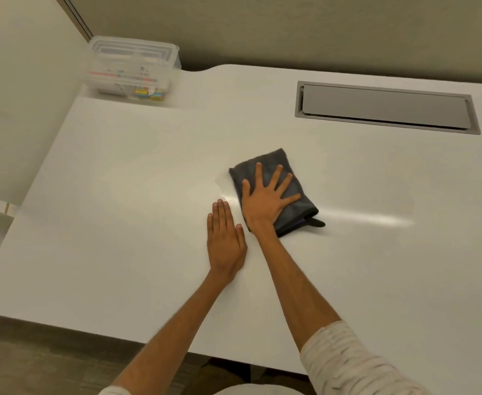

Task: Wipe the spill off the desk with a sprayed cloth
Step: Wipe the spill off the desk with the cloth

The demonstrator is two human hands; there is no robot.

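Near the frame's centre, the right hand [265,199] presses splayed fingers flat on a folded dark grey cloth [274,192] beside a faint wet spill [223,185]; the left hand [225,238] lies flat, fingers together, gripping nothing, on the white desk [120,195].

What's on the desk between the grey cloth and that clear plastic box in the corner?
Bare white desk, save a small wet patch at the cloth's left edge, in the head view.

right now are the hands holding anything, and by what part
Nothing is gripped. The right hand presses flat, fingers spread, on the near-left part of the folded grey cloth; the left hand lies flat on the desk.
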